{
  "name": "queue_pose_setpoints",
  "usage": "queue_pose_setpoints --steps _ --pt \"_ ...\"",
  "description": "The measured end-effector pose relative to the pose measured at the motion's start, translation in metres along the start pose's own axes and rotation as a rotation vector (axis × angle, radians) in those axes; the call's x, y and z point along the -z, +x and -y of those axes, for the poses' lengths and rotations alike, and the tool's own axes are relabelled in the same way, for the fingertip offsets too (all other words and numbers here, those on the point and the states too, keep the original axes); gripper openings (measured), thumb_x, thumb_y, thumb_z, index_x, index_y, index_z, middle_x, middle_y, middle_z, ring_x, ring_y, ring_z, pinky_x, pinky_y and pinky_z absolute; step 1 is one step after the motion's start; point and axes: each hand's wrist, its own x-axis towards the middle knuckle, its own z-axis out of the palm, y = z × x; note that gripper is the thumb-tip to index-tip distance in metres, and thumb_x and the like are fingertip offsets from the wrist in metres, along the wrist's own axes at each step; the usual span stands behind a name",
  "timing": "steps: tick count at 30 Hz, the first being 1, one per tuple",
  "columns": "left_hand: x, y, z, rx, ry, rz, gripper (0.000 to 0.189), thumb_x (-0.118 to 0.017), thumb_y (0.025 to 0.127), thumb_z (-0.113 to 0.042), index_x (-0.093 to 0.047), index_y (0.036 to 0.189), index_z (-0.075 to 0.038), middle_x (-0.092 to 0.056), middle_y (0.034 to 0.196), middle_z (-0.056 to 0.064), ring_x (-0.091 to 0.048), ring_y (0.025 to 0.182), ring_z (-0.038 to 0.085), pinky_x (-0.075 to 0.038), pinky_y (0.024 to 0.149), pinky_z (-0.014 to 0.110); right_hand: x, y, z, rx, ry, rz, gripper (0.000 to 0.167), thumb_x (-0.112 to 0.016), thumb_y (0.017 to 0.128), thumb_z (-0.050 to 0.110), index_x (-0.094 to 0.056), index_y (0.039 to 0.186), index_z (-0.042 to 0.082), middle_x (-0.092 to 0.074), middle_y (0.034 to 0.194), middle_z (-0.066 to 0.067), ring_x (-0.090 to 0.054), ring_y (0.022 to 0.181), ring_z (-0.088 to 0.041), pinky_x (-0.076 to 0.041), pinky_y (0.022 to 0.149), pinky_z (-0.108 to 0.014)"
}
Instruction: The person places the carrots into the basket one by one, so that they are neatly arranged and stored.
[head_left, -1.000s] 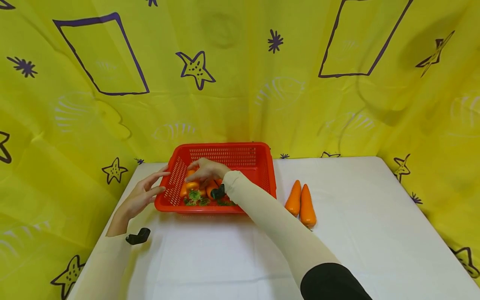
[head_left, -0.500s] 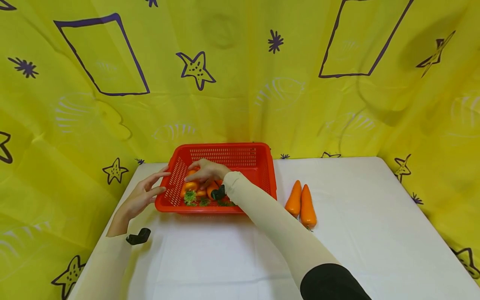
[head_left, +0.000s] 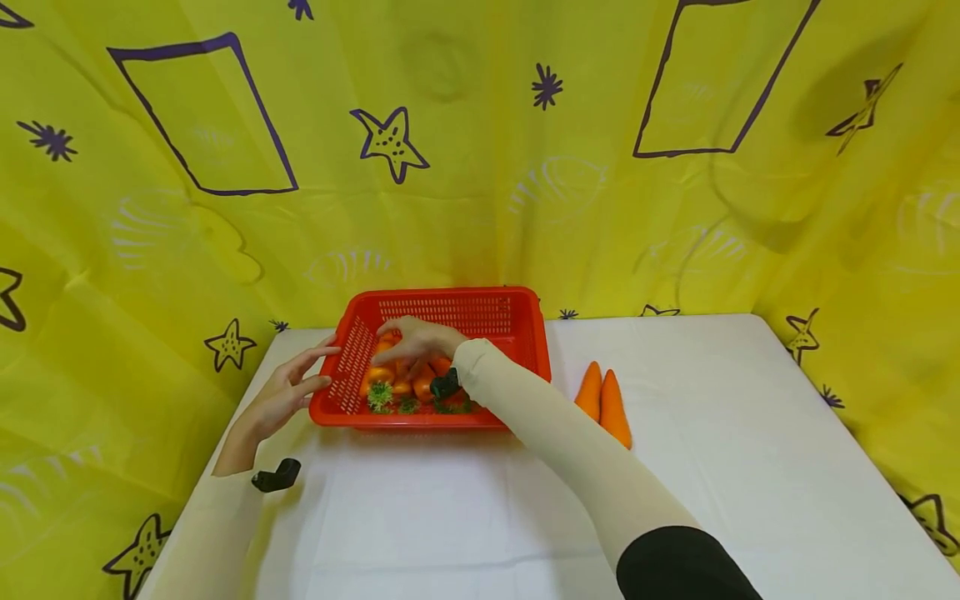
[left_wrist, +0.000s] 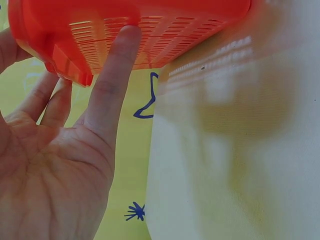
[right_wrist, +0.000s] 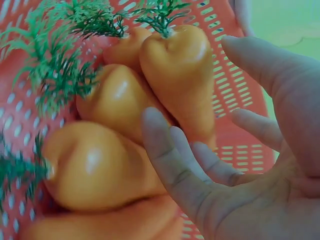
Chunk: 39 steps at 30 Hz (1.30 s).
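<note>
A red plastic basket (head_left: 420, 421) stands at the back of the table. My left hand (head_left: 273, 404) is at its left side, fingers extended; in the left wrist view its thumb (left_wrist: 112, 80) touches the slotted wall. Inside the basket my right hand (head_left: 422, 340) hovers over several orange carrots with green tops. In the right wrist view its fingers are spread, with nothing gripped. One carrot (right_wrist: 180, 70) there lies tilted near the fingertips, beside a second carrot (right_wrist: 120, 100) and a larger-looking carrot (right_wrist: 100, 165). My right wrist and sleeve hide part of the basket's contents.
Two carrots, one (head_left: 589, 392) beside the other (head_left: 614, 408), lie on the white tablecloth (head_left: 712, 433) right of the basket, their lower ends covered by my right sleeve. A yellow patterned curtain (head_left: 465, 200) surrounds the table's back and sides.
A green carrot top in the basket has shifted slightly left. My right forearm has moved a little right and now covers the lower ends of the table carrots. The left hand stays put.
</note>
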Motion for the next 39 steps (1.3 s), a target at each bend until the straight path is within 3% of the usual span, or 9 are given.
queue_pose_setpoints --steps 4,10,14,18,21,23,30,39 --pt "-0.001 0.0 0.0 0.001 0.002 0.0 0.05 -0.052 0.107 -0.012 -0.039 0.155 -0.004 -0.011 0.173 0.003 -0.032 0.145 0.043 -0.056 0.091 0.036 0.009 -0.013 0.002 0.044 -0.162 -0.008 0.071 -0.073 0.097 0.032 -0.041 0.158 0.014 -0.035 0.161 -0.014 -0.063 0.087 -0.025 -0.059 0.081 -0.042" --pt "-0.001 -0.001 0.0 -0.001 0.013 -0.004 0.049 -0.052 0.107 -0.012 -0.04 0.154 -0.005 -0.011 0.173 0.004 -0.026 0.147 0.047 -0.055 0.091 0.035 0.026 -0.044 0.006 0.129 -0.277 -0.012 0.072 -0.074 0.096 0.032 -0.04 0.158 0.016 -0.045 0.149 -0.022 -0.062 0.098 -0.031 -0.058 0.083 -0.045" --pt "0.001 -0.001 -0.001 0.001 0.023 -0.002 0.05 -0.052 0.107 -0.012 -0.039 0.155 -0.004 -0.011 0.173 0.003 -0.013 0.152 0.048 -0.054 0.093 0.035 0.038 -0.067 0.006 0.203 -0.388 -0.053 0.073 -0.074 0.096 0.035 -0.04 0.158 0.019 -0.042 0.157 -0.018 -0.061 0.119 -0.033 -0.053 0.096 -0.046" --pt "0.002 -0.002 -0.003 0.002 0.046 -0.004 0.05 -0.053 0.107 -0.012 -0.04 0.155 -0.003 -0.012 0.173 0.001 -0.003 0.155 0.044 -0.049 0.101 0.051 0.049 -0.091 0.002 0.254 -0.497 -0.103 0.074 -0.074 0.095 0.038 -0.04 0.158 0.02 -0.045 0.154 -0.017 -0.062 0.117 -0.028 -0.049 0.1 -0.041" --pt "0.001 -0.002 -0.004 -0.006 0.045 -0.002 0.05 -0.053 0.107 -0.011 -0.04 0.154 -0.002 -0.012 0.173 0.001 0.001 0.155 0.043 -0.041 0.104 0.065 0.057 -0.111 -0.004 0.267 -0.494 -0.123 0.074 -0.076 0.094 0.036 -0.04 0.158 0.021 -0.048 0.148 -0.02 -0.067 0.1 -0.025 -0.052 0.093 -0.038" --pt "0.0 -0.003 -0.005 -0.007 0.043 0.002 0.05 -0.052 0.107 -0.012 -0.04 0.155 -0.003 -0.012 0.173 0.001 -0.001 0.155 0.044 -0.04 0.103 0.067 0.061 -0.125 -0.011 0.277 -0.496 -0.143 0.075 -0.076 0.094 0.036 -0.04 0.158 0.022 -0.05 0.143 -0.021 -0.067 0.095 -0.022 -0.053 0.09 -0.036" --pt "0.0 -0.003 -0.002 0.002 0.028 0.005 0.05 -0.052 0.108 -0.012 -0.038 0.155 -0.004 -0.009 0.173 0.001 -0.016 0.151 0.05 -0.054 0.095 0.04 0.076 -0.175 -0.036 0.317 -0.451 -0.21 0.075 -0.079 0.092 0.035 -0.042 0.157 0.022 -0.055 0.134 -0.01 -0.063 0.098 -0.025 -0.053 0.085 -0.037" --pt "0.0 -0.001 0.0 -0.001 0.046 0.005 0.05 -0.053 0.107 -0.013 -0.039 0.155 -0.004 -0.012 0.173 -0.001 -0.013 0.152 0.049 -0.053 0.096 0.041 0.091 -0.242 -0.069 0.283 -0.367 -0.32 0.078 -0.081 0.09 0.03 -0.043 0.156 0.018 -0.055 0.135 -0.012 -0.063 0.098 -0.021 -0.057 0.083 -0.04"
